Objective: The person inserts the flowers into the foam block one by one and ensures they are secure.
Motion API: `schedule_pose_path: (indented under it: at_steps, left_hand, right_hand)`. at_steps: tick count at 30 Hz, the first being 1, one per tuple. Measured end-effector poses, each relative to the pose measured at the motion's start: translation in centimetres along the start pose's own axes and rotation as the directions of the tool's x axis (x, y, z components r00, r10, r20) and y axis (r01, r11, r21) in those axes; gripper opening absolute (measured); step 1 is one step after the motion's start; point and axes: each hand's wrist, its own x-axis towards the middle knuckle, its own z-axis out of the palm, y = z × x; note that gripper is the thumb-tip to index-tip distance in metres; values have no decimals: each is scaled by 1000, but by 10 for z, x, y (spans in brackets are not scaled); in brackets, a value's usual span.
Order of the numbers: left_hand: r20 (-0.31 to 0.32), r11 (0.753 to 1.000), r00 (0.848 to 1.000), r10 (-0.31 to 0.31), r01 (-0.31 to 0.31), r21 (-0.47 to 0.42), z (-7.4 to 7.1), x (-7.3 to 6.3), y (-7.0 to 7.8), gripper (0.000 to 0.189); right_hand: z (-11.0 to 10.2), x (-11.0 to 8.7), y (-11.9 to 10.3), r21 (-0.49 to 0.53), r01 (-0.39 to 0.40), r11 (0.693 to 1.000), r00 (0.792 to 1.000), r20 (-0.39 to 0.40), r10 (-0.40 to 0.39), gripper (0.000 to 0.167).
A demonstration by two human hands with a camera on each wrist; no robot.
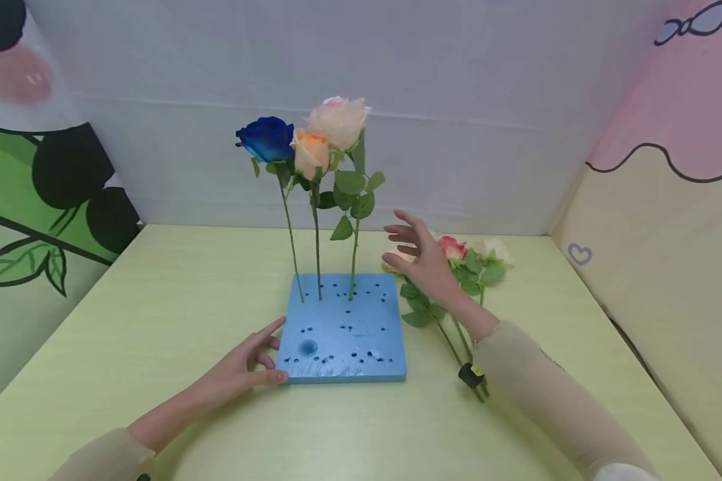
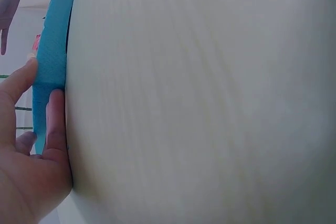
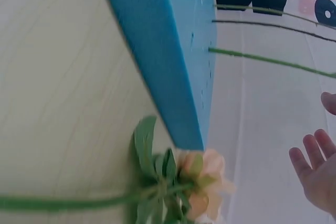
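Note:
A blue foam block (image 1: 370, 337) dotted with small holes lies on the table. Three artificial roses stand upright in its back part: a blue rose (image 1: 267, 139), a peach rose (image 1: 311, 153) and a pale pink rose (image 1: 339, 122). My left hand (image 1: 241, 367) rests against the block's left side, fingers along the edge and thumb at the near corner; the left wrist view shows fingertips on the block (image 2: 55, 35). Raised in the air right of the pale pink rose's stem, my right hand (image 1: 424, 260) has its fingers spread, with nothing in them.
Right of the block lie several more roses, among them a red-pink rose (image 1: 453, 248) and a cream rose (image 1: 495, 252). A black band (image 1: 471, 375) is around their stems. A pale wall (image 1: 457, 167) stands behind the table (image 1: 186, 287), with cartoon-printed sides left and right.

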Motion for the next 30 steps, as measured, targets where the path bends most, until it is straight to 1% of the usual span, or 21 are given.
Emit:
schedule_pose_path:
  at_steps: [5, 8, 12, 15, 19, 23, 26, 30]
  left_hand:
    - [-7, 1000, 1000, 6, -6, 14, -1, 0, 0, 94]
    - [-8, 1000, 1000, 6, -6, 22, 0, 0, 0, 93]
    - [-11, 1000, 1000, 4, -4, 18, 0, 0, 1, 93]
    - [-11, 1000, 1000, 4, -4, 17, 0, 0, 2, 93]
    - [-11, 1000, 1000, 9, -9, 19, 0, 0, 2, 94]
    - [-13, 1000, 1000, 9, -8, 17, -1, 0, 2, 94]
    - [-10, 1000, 1000, 4, -4, 14, 0, 1, 2, 94]
    - [-3, 1000, 1000, -2, 2, 14, 0, 2, 2, 94]
  right_hand:
    - [-25, -6, 2, -77, -13, 997, 1000, -22, 12, 73]
    - [-40, -13, 3, -117, -43, 992, 998, -41, 38, 73]
    - [-59, -24, 7, -128, -93, 987, 994, -65, 85, 75]
    - [-72, -35, 9, -167, -123, 978, 990, -88, 109, 75]
    - [-88, -49, 15, -258, -173, 951, 981, -132, 143, 69]
    - [-101, -63, 23, -314, -232, 921, 968, -170, 186, 64]
    - [-108, -74, 28, -347, -263, 900, 961, -174, 213, 65]
    - [-115, -88, 35, -399, -311, 863, 950, -154, 271, 69]
